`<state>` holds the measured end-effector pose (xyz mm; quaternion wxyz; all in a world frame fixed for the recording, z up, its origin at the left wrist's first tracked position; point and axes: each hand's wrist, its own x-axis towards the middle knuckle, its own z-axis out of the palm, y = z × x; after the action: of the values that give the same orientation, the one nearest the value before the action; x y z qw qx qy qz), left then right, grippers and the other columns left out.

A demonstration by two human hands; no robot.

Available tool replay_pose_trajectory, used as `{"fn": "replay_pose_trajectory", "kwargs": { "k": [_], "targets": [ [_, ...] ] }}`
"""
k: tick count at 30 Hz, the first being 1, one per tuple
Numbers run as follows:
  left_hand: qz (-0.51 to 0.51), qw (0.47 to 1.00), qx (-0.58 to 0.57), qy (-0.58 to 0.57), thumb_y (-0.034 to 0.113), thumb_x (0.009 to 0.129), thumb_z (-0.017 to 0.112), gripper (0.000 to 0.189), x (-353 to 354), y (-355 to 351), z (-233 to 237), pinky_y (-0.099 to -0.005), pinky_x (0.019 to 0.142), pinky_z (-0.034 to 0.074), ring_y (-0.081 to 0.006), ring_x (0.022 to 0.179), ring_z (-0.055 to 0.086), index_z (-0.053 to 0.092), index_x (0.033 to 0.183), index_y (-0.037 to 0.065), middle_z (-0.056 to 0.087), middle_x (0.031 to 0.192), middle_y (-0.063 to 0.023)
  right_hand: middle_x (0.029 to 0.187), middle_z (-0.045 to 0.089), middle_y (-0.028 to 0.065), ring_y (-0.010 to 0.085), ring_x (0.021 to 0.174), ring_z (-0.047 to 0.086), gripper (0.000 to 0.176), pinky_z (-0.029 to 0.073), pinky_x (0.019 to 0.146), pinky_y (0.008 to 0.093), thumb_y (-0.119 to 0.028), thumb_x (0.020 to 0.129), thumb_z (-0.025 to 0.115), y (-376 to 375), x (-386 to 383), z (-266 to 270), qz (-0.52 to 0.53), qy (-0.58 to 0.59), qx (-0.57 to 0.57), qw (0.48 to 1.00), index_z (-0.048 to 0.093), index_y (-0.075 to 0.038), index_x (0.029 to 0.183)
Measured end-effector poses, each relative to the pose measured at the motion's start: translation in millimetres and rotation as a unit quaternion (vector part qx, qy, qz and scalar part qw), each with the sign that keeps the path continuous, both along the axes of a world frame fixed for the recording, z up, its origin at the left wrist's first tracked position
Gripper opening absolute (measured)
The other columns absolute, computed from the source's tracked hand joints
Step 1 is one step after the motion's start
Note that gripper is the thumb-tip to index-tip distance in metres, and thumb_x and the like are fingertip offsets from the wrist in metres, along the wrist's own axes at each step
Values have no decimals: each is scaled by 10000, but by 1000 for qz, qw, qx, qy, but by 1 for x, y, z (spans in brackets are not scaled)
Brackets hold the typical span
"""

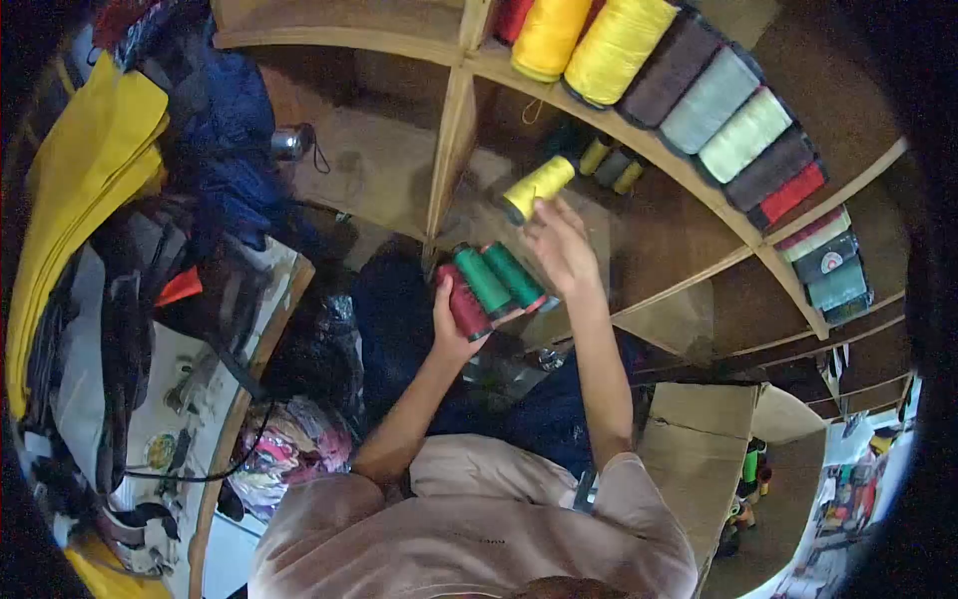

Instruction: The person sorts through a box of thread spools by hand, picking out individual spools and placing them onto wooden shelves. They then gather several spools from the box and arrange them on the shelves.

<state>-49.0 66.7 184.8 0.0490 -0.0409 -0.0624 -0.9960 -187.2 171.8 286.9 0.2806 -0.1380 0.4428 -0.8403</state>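
My left hand is wrapped round a bunch of thread spools held together: a dark red spool, a green spool and a darker green spool. Higher and to the right, my right hand pinches a small yellow thread spool near its lower end. The yellow spool is tilted and sits in front of a shelf compartment. Behind it, in that compartment, small yellow and dark spools stand in shadow. Part of the left hand's fingers is hidden by the spools.
A wooden shelf with dividers curves across the top; large thread cones line its upper board. At left, yellow cloth and dark bags hang beside a worktable. An open cardboard box with spools stands at lower right.
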Motion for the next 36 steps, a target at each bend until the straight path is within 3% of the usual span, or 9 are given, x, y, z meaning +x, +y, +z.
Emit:
{"fn": "replay_pose_trajectory", "kwargs": {
  "k": [5,8,12,16,21,27,30,33,36],
  "targets": [
    [-24,999,25,0,577,911,520,747,-2,-3,-4,-706,1095,280,-373,1378,399,358,1492,136,414,1503,-104,1115,654,48,149,979,621,294,493,851,333,-114,902,689,-34,-57,-14,-143,131,174,966,584,-76,1175],
    [-24,998,21,-52,566,908,534,730,7,-4,9,-701,1099,281,-372,1381,393,377,1481,140,427,1487,-110,1034,700,137,301,938,661,521,499,857,389,-205,793,791,-44,-127,-63,-275,377,370,804,569,25,1204],
    [-20,997,39,-59,574,905,539,718,4,-5,4,-707,1104,271,-378,1380,390,394,1469,152,428,1483,-120,1129,675,195,333,1000,649,549,487,889,411,-146,773,762,-62,-159,-88,-372,442,405,709,552,1,1257],
    [-17,997,34,-70,567,907,538,706,2,-7,2,-711,1102,267,-368,1386,383,401,1462,153,416,1491,-117,1227,615,255,419,1119,591,610,462,947,449,-235,788,784,-71,-160,-83,-380,399,355,755,532,0,1291],
    [-24,999,23,-20,564,908,532,714,4,-6,4,-712,1108,252,-363,1399,368,382,1478,161,399,1508,-112,1194,606,291,474,1096,572,638,471,927,478,-213,774,792,-78,-153,-91,-442,456,398,662,514,17,1301],
    [-46,998,32,-14,566,887,562,759,4,-2,13,-717,1120,217,-361,1418,341,349,1502,175,377,1531,-95,928,666,270,447,863,647,308,507,762,484,-238,807,742,-76,-146,-90,-359,387,555,643,704,11,984],
    [-36,999,9,-20,574,875,574,782,3,0,8,-719,1123,209,-365,1421,335,341,1507,177,374,1533,-96,777,645,251,435,737,651,243,504,670,481,-244,828,707,-77,-162,-114,-367,448,523,625,720,-1,826],
    [-41,999,11,-8,565,865,598,814,2,-3,3,-721,1117,226,-367,1415,343,318,1515,162,370,1532,-106,811,654,248,426,760,655,212,499,666,472,-221,838,690,-78,-185,-140,-311,466,516,647,714,-11,856],
    [-43,999,14,-8,562,858,609,815,1,-2,-2,-733,1104,237,-367,1403,360,323,1512,168,385,1517,-105,820,657,246,416,776,658,203,498,667,467,-203,838,681,-73,-144,-94,-285,470,464,694,705,-4,865]
  ]
}}
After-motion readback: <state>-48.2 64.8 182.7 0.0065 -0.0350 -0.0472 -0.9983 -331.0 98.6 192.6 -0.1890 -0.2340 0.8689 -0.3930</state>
